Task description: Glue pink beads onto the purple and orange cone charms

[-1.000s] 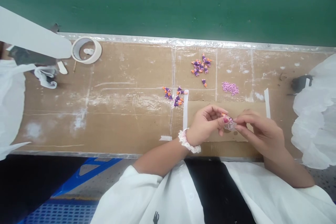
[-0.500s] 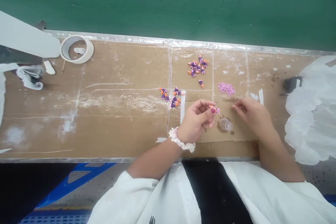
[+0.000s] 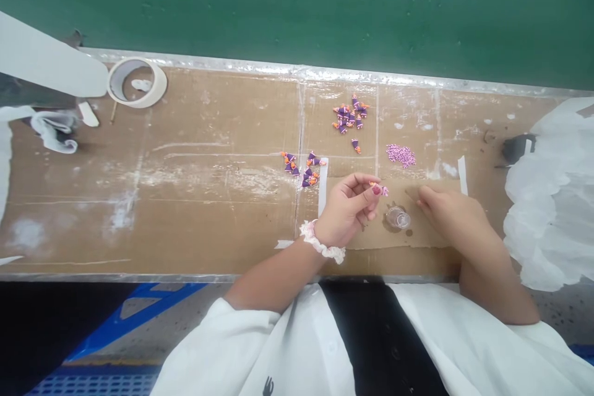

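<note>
Pinching a tiny pink-and-orange piece [image 3: 380, 190] between thumb and forefinger, our left hand [image 3: 346, 210] holds it up above a cardboard sheet [image 3: 431, 238], its other fingers curled loosely inward; the piece is too small for us to make out its exact form. A small, firm pinch right at the fingertips serves best here, with the wrist low and the palm clear, so that the piece stays in plain sight and cannot roll away. Our right hand [image 3: 450, 216] lies half open with its fingers lightly curved, holding nothing, just beside a small clear plastic cup [image 3: 398, 218] that stands on the cardboard between our hands. A frilly white scrunchie [image 3: 322, 242] circles our left wrist. Ahead of us, purple cone-shaped charms with orange trim [image 3: 348, 117] sit in loose clusters near a strip of white tape [image 3: 322, 185], and a heap of pink beads [image 3: 400, 156] lies to their right. The brown counter [image 3: 185, 229] is scuffed with white marks and edged by a metal strip [image 3: 325, 72] against a green wall [image 3: 297, 6]. A roll of masking tape [image 3: 137, 82] lies at the far left, crumpled white plastic [image 3: 547, 198] bunches at the right, and a blue metal frame [image 3: 134, 322] shows beyond our white sleeve [image 3: 245, 346].
</note>
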